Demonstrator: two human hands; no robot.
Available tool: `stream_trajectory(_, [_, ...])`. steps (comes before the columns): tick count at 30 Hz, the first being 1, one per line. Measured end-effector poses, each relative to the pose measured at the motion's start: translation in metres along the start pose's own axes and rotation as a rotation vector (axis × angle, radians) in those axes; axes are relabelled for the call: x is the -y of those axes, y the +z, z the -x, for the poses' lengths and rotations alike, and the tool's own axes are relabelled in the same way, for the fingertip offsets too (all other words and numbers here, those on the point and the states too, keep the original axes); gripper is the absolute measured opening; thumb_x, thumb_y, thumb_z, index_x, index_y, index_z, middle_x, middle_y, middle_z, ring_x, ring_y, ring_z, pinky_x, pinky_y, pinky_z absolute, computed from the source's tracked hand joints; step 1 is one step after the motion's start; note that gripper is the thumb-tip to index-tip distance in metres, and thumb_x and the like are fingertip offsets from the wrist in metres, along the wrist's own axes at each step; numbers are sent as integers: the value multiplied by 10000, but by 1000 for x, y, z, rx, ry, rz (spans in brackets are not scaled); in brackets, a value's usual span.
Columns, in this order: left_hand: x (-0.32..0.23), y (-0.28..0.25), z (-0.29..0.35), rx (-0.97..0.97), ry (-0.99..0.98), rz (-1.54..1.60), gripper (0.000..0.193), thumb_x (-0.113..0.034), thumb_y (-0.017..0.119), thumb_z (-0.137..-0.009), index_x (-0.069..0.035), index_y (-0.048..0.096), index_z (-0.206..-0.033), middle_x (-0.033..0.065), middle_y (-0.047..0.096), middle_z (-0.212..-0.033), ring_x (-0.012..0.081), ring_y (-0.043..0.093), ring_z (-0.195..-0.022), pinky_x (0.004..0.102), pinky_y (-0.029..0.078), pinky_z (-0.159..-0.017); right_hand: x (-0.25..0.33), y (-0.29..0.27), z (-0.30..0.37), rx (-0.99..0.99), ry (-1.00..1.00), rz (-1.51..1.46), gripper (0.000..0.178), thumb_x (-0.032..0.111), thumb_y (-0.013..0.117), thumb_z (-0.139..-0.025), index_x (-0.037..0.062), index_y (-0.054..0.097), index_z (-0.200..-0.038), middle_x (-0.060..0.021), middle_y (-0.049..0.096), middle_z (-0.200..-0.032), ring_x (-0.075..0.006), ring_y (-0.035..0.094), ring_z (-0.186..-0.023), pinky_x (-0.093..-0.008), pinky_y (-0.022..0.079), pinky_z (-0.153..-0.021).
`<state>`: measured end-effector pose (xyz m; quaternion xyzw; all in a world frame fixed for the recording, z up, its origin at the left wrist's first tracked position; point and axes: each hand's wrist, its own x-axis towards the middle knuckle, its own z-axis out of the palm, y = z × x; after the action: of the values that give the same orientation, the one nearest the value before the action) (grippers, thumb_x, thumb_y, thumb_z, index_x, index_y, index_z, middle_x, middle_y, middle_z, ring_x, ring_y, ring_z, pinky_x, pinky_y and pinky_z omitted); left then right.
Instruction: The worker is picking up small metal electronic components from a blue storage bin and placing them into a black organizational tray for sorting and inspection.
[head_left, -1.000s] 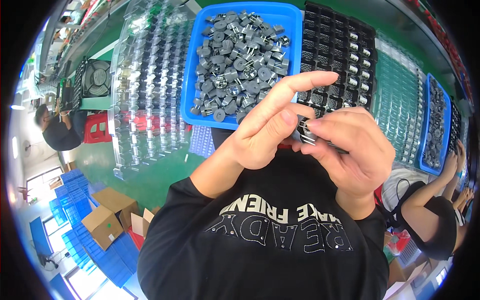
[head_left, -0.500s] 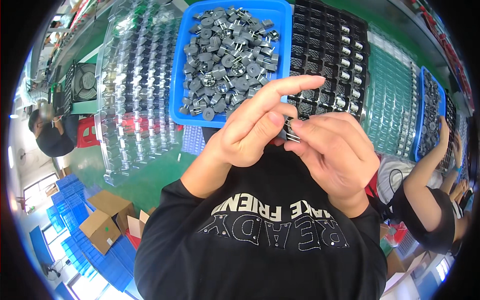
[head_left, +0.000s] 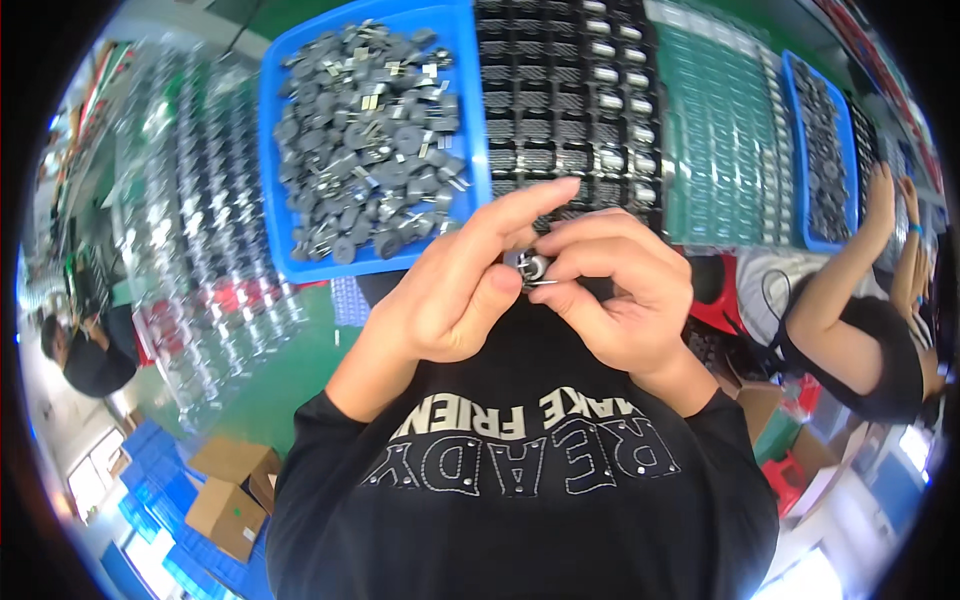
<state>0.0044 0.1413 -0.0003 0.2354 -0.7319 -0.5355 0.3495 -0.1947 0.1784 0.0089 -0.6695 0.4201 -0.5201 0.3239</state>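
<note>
Before my chest, a small dark grey round component (head_left: pixel 527 266) with thin metal pins sits between my two hands. My left hand (head_left: pixel 430 300) pinches its left side between the thumb and a bent finger, with the index finger stretched out above. At its right side, the fingers and thumb of my right hand (head_left: pixel 630 300) close on the component and its pins. A silvery round face shows on it; the fingertips hide the rest. Beyond my hands, a blue tray (head_left: pixel 269 160) holds many loose grey pinned components (head_left: pixel 375 140). Beside it, a black pocketed tray (head_left: pixel 530 100) carries silvery cylinders along its right columns.
Clear plastic pocketed trays (head_left: pixel 200 220) stand at the left, and more clear trays (head_left: pixel 715 130) lie right of the black one. Farther right, a co-worker's arm (head_left: pixel 840 270) reaches toward a second blue tray (head_left: pixel 801 150). Cardboard boxes (head_left: pixel 225 515) sit at lower left.
The view has shifted, so the trays and my hands appear farther left. Both hands still hold the component, which has turned to show a silvery round face.
</note>
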Motion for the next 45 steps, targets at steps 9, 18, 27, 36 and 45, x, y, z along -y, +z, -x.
stream_trajectory(9, [14, -16, -6, -173, -268, -878, 455, -39, 731, -816, -50, 629, -1260, 112, 654, -1094, 287, 628, -877, 356, 520, -805, -36, -76, 37, 93, 135, 832, 137, -14, 740, -755, 56, 688, -861, -86, 638, -865, -294, 626, -827, -378, 512, -731])
stream_trajectory(18, [25, -16, -14, -247, -386, -1192, 319, -129, 773, -754, -93, 705, -1064, 93, 620, -970, 314, 651, -892, 419, 522, -788, -48, -114, 31, 71, 224, 817, 182, 101, 769, -790, 68, 741, -967, -97, 696, -903, -283, 665, -856, -374, 531, -764])
stream_trajectory(27, [22, -19, -20, -314, -384, -1171, 150, -164, 734, -799, -88, 753, -926, 102, 657, -906, 318, 676, -832, 423, 548, -757, -147, -226, -8, -265, 667, 1113, 322, 361, 740, -866, 101, 708, -1052, -169, 743, -953, -326, 723, -906, -420, 542, -813])
stream_trajectory(36, [21, -39, -5, -718, -403, 124, 36, 4, 632, -828, -3, 666, -837, 106, 736, -1015, 110, 657, -752, 272, 548, -669, -160, -262, 19, -84, 481, 882, 198, 173, 590, -990, 72, 671, -1140, -114, 697, -989, -206, 659, -902, -333, 505, -849])
stream_trajectory(45, [12, -46, -3, -484, -417, 715, 462, 2, 519, -948, 41, 524, -1408, 211, 568, -1399, 159, 657, -929, 263, 568, -752, -148, -231, 11, -303, 381, 711, 182, 99, 638, -982, -5, 662, -1129, -83, 710, -1023, -141, 661, -882, -280, 525, -807])
